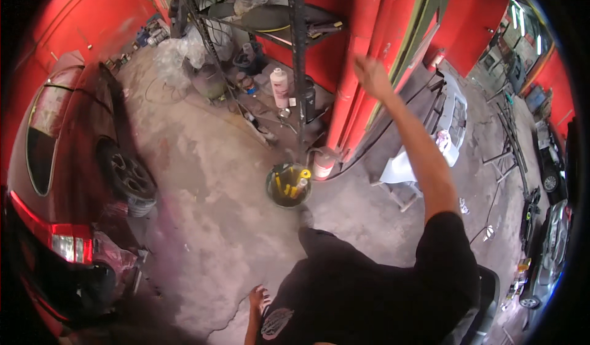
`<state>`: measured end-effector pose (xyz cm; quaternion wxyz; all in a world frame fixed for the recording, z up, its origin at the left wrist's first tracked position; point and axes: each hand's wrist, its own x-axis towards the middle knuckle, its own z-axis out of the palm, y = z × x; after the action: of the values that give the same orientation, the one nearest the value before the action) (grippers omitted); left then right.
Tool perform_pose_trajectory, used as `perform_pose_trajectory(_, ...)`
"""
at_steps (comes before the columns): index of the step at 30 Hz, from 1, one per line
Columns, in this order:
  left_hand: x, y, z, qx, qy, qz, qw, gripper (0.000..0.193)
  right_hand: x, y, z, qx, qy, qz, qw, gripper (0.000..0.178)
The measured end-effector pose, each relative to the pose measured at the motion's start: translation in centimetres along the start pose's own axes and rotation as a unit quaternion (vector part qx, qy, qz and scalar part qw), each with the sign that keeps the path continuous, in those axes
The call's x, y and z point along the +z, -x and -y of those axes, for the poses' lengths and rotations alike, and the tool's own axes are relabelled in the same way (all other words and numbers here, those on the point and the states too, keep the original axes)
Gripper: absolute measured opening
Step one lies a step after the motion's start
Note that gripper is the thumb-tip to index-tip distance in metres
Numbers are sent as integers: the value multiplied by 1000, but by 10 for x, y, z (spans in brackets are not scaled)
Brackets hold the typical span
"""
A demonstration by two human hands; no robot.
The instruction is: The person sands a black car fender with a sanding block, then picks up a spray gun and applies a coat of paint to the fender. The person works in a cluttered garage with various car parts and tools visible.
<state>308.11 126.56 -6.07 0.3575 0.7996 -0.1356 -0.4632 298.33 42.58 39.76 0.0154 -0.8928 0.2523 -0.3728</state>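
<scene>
My right hand [372,79] is raised at the end of a stretched arm, in front of the red pillar [356,99]. Its fingers are blurred, and I cannot tell whether they touch the pillar or hold anything. Low beside my body hangs my left hand [259,297], its fingers loosely curled and apart, with nothing visible in them. By my foot stands a dark bucket [268,188] with yellow-handled tools [287,190] in it. A red and white container [323,164] sits against the pillar's base.
A black metal shelf [297,56] ahead carries a white bottle [279,88] and assorted items. At the left is a dark red car [80,130]. A white bumper [452,121] rests on a stand at the right, near metal bars [510,130] and a grey car [553,253].
</scene>
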Motion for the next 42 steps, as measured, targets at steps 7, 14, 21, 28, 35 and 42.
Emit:
perform_pose_trajectory(7, 19, -56, -38, 160, -287, -41, 944, 33, 39, -219, -70, 2, 243, 176, 954, 29)
perform_pose_trajectory(14, 0, -117, -128, 19, -58, -3, 998, 36, 71, -262, -97, 247, 68, 413, 874, 26)
perform_pose_trajectory(21, -41, -175, -191, -70, 224, -6, 972, 40, 47, -265, -92, -2, 248, -32, 968, 19)
perform_pose_trajectory(28, -44, -185, -394, 107, 48, 43, 992, 45, -11, -168, 23, -77, 105, -274, 953, 21)
perform_pose_trajectory(35, -9, -114, -687, 385, 108, 189, 897, 39, -11, 16, 171, 158, -78, -299, 938, 22)
perform_pose_trajectory(42, 30, -81, -758, 326, 324, 429, 778, 42, -24, 119, 258, 321, -99, -264, 904, 16)
